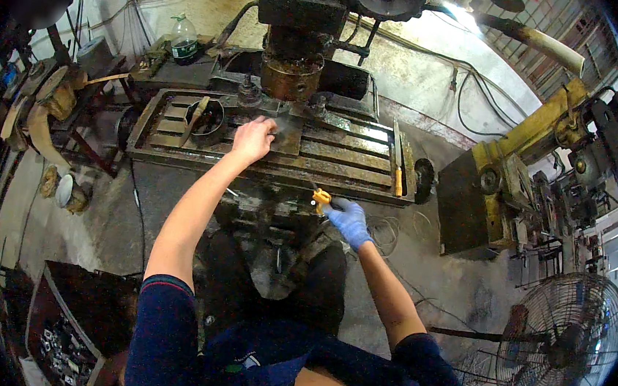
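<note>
My bare left hand [253,139] reaches over the slotted machine table [334,160], below the brown spindle head [290,77]. Its fingers are curled at a flat grey metal plate [288,141]; what they pinch, if anything, I cannot make out. In front of the table's near edge, my right hand [351,223] wears a blue glove. It is closed around a yellow air blow gun [321,198], whose thin nozzle points up toward the table. Left of my bare hand stands a dark round pot [207,125] with a wooden-handled brush [198,112] in it.
A yellow-handled tool [399,180] lies along the table's right end. A large floor fan [564,348] stands at the lower right, and a yellow machine [474,200] beyond it. At the lower left is an open box of metal parts [64,348]. Hose loops [384,236] lie on the floor.
</note>
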Demonstrator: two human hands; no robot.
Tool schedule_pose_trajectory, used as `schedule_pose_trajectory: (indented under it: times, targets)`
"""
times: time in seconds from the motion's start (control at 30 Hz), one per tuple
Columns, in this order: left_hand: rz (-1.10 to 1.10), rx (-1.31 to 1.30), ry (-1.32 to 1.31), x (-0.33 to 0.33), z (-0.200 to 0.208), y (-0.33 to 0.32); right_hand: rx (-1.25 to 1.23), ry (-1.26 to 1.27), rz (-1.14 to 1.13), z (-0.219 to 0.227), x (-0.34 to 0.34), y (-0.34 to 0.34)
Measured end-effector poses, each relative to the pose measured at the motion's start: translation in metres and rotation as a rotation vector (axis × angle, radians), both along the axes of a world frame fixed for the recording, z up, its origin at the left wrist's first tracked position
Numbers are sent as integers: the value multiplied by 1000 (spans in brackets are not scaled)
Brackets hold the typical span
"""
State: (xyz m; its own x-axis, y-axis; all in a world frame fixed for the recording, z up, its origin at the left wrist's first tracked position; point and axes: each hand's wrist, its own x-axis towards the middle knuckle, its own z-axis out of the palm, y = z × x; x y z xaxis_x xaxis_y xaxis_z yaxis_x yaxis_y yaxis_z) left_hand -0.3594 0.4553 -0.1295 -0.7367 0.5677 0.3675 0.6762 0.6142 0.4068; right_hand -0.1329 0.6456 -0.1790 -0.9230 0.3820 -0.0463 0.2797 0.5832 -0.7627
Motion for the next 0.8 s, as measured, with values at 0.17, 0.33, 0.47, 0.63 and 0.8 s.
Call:
schedule_pose_trajectory:
  times: [0.17,0.33,0.47,0.63,0.8]
  targets:
    - [67,-114,138,-17,0,4,-147,-86,-69,1,55,37]
    - [45,-22,104,-36,-11,23,-78,-117,-207,0,106,57]
    - [-32,112,163,-44,-19,39,-10,0,-205,8,124,69]
    - [278,-17,23,-40,-8,43,15,-8,-239,76,106,78]
    - [325,25,-20,-42,-6,49,275,541,-154,208,57,104]
